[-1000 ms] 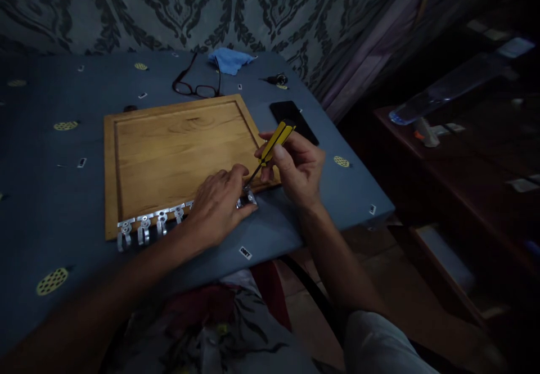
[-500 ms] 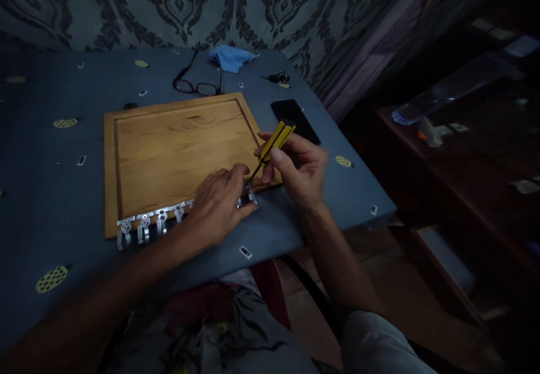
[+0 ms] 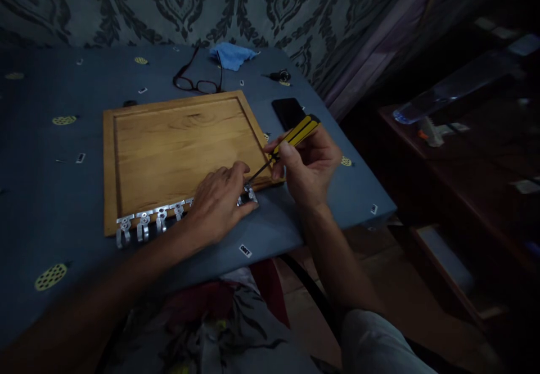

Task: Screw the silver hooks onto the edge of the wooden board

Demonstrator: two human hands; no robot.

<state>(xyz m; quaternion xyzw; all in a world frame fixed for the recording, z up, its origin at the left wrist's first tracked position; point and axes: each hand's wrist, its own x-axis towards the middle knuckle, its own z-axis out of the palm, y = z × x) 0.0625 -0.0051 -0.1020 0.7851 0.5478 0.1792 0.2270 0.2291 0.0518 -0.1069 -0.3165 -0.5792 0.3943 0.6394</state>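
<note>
While the left hand (image 3: 217,202) presses flat on the hook rail (image 3: 162,219) at the board's (image 3: 177,143) near edge, right hand (image 3: 310,163) grip closed around a tilted screwdriver (image 3: 291,138), tip at the rail.

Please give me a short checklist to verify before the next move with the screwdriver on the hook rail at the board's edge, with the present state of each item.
1. Right hand grips the screwdriver by its yellow-black handle: ok.
2. Screwdriver tip sits at the right end of the hook rail: ok; whether it is seated in a screw head: cannot tell, too dark and small.
3. Left hand presses on the rail beside the tip: ok.
4. Rail lies along the near edge of the wooden board: ok.
5. Phone lies apart from the board, behind the right hand: ok.
6. Board flat on the table: ok.
</note>
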